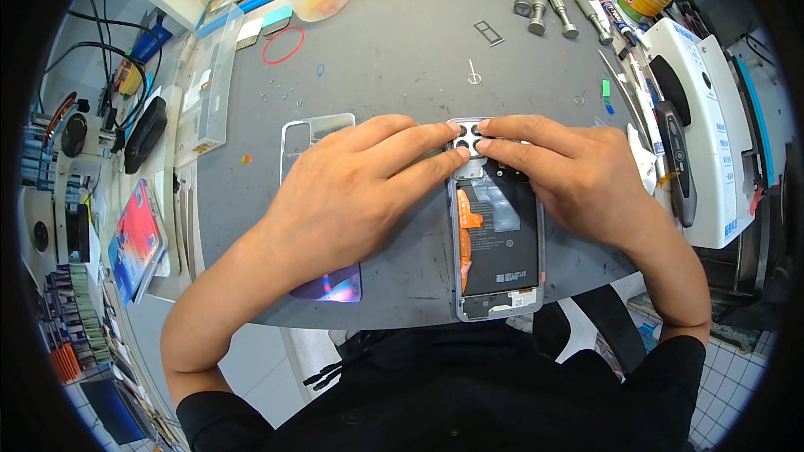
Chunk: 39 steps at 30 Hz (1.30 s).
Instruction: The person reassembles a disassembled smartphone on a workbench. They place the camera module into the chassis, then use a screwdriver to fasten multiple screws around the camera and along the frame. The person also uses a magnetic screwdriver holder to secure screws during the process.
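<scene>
Phone (519, 261): interior exposed, on the grey counter (377, 59), partly under the fingers.
Camera plate (470, 139): phone's far end, under both hands' fingertips.
Left hand (345, 176): fingers outstretched, tips on plate's left side.
Right hand (588, 174): fingers likewise, tips on its right side.
Clear case (332, 122): left of the left fingers.
Screwdrivers (560, 13): four, beyond the right fingers.

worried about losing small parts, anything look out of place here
Yes: small screw-like bits lie scattered at the upper left of the grey mat, uncontained, so they could easily get lost. The phone lies open, its battery exposed.
</scene>
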Available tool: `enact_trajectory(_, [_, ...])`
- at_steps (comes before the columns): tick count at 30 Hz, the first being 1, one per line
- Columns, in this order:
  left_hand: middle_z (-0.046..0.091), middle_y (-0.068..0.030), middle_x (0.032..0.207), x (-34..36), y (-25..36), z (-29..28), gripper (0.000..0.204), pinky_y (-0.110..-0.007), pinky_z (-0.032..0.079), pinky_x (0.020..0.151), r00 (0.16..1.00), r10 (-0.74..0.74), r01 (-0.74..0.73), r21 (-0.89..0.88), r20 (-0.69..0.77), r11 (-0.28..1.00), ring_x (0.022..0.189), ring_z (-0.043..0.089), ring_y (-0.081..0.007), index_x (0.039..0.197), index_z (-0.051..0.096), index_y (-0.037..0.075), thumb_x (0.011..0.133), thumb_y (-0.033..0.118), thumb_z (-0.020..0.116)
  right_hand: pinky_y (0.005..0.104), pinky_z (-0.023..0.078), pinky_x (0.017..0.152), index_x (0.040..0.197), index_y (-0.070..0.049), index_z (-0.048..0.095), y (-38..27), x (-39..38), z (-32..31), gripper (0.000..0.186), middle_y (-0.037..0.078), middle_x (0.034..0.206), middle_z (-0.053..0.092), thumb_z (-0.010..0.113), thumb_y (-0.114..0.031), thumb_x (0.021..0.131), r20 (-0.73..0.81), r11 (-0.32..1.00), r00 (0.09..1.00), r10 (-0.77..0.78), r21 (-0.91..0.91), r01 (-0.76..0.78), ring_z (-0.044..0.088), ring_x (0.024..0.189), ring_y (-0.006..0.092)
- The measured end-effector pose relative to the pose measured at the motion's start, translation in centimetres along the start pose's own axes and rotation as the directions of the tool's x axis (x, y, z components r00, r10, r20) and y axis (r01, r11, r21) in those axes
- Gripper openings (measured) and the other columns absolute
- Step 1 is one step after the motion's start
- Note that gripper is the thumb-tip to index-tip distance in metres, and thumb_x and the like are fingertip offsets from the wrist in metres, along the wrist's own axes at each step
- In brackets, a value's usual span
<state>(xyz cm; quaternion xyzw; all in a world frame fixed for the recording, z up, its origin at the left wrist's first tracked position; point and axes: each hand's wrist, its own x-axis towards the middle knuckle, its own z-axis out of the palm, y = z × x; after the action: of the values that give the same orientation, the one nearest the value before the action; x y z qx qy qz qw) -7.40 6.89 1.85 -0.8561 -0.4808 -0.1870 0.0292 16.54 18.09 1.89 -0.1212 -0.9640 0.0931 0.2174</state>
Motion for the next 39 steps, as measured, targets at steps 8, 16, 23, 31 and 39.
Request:
enact_trajectory(8, [0.065, -0.0047, 0.127, -0.1, -0.2, -0.4, 0.044, -0.037, 0.052, 0.086, 0.999, -0.004, 0.004, 0.003, 0.052, 1.000, 0.111, 0.064, -0.0226, 0.123, 0.069, 0.010, 0.080, 0.006, 0.065, 0.0301, 0.059, 0.062, 0.108, -0.008, 0.075, -0.1, 0.0, -0.1, 0.030, 0.006, 0.115, 0.074, 0.074, -0.001, 0.079, 0.037, 1.000, 0.999, 0.010, -0.007, -0.010, 0.075, 0.079, 0.0220])
enact_trajectory(16, [0.066, -0.0049, 0.122, 0.3, 0.3, -0.7, 0.038, -0.038, 0.052, 0.089, 1.000, -0.005, 0.005, -0.002, 0.017, 1.000, 0.111, 0.063, -0.0238, 0.118, 0.070, 0.008, 0.080, 0.007, 0.065, 0.0308, 0.058, 0.062, 0.108, -0.009, 0.075, -0.4, 0.1, -0.3, 0.029, 0.006, 0.121, 0.072, 0.072, 0.000, 0.080, 0.047, 1.000, 0.999, 0.012, -0.013, -0.011, 0.074, 0.077, 0.0225])
enact_trajectory(23, [0.065, -0.0066, 0.122, 0.2, -0.1, -1.0, 0.039, -0.041, 0.052, 0.096, 1.000, -0.004, 0.004, -0.026, -0.017, 1.000, 0.117, 0.062, -0.0284, 0.115, 0.068, 0.007, 0.076, 0.002, 0.067, 0.0302, 0.053, 0.063, 0.107, -0.008, 0.068, -1.7, -1.3, -3.3, 0.026, 0.004, 0.097, 0.064, 0.078, -0.014, 0.083, 0.060, 0.988, 0.986, 0.154, 0.012, -0.155, 0.068, 0.077, 0.0222])
enact_trajectory(31, [0.062, -0.0099, 0.130, -2.9, -1.3, -5.8, 0.043, -0.043, 0.048, 0.103, 0.970, -0.219, 0.224, 0.035, -0.107, 0.974, 0.123, 0.059, -0.0329, 0.118, 0.065, 0.007, 0.077, -0.007, 0.064, 0.0335, 0.049, 0.054, 0.103, -0.009, 0.058, -6.5, -6.5, -4.0, 0.053, 0.004, 0.090, 0.058, 0.078, -0.053, 0.080, 0.329, 0.978, 0.922, 0.202, -0.013, -0.210, 0.063, 0.062, 0.0242])
enact_trajectory(39, [0.066, -0.0115, 0.126, -5.5, -4.2, -7.5, 0.036, -0.039, 0.048, 0.102, 0.872, -0.429, 0.449, 0.036, -0.237, 0.893, 0.120, 0.062, -0.0313, 0.119, 0.065, 0.006, 0.083, -0.001, 0.064, 0.0340, 0.050, 0.059, 0.107, -0.007, 0.060, -6.7, -5.2, -3.4, 0.053, 0.006, 0.091, 0.066, 0.088, -0.036, 0.072, 0.242, 0.975, 0.948, 0.205, 0.030, -0.219, 0.067, 0.071, 0.0256])
